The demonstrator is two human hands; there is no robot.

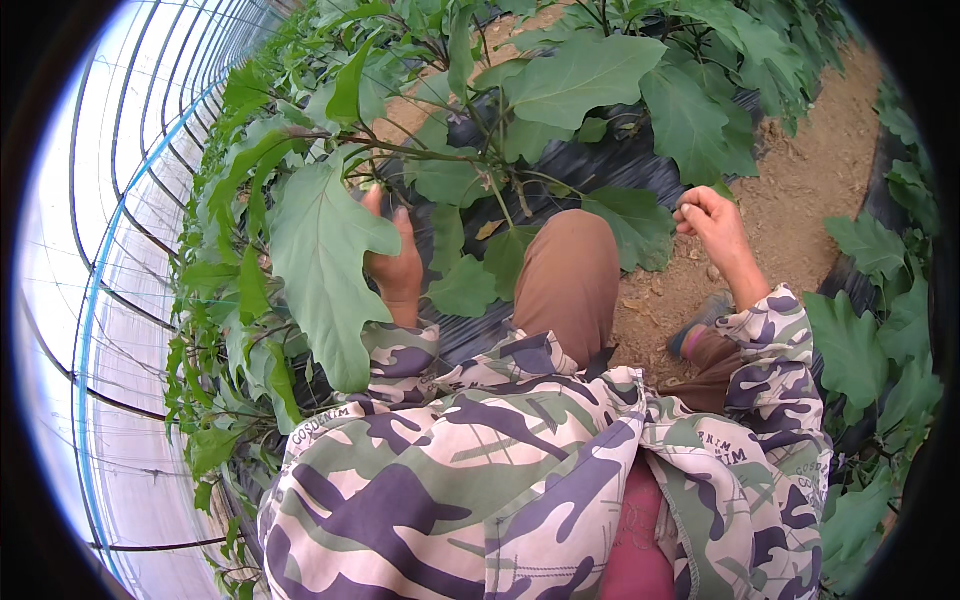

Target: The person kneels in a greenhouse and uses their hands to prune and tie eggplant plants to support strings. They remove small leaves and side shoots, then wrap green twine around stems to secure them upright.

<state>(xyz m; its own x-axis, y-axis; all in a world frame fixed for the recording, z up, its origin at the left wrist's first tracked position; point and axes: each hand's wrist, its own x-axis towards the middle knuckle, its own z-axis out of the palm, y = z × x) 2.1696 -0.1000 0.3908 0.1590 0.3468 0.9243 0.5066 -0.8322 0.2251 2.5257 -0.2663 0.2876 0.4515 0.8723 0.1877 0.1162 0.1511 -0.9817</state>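
Note:
Among the eggplant plants, my left hand (398,268) is raised beside a stem, partly covered by a large lobed leaf (325,255). Two of its fingertips point up and stand apart, and I see nothing held between them. A purplish eggplant stem (420,153) runs just above those fingertips. Over the soil path on the right, my right hand (718,232) has its fingers curled in, the tips pressed together. Whatever they may hold is too small or hidden to make out. A drooping leaf (690,125) hangs just above this hand.
Black plastic mulch (610,160) covers the bed under the plants. My bent knee (570,265) is close to the lower leaves. A dirt path (795,190) runs along the right, with another plant row (850,350) beyond. Clear greenhouse film with hoops (125,250) curves along the left.

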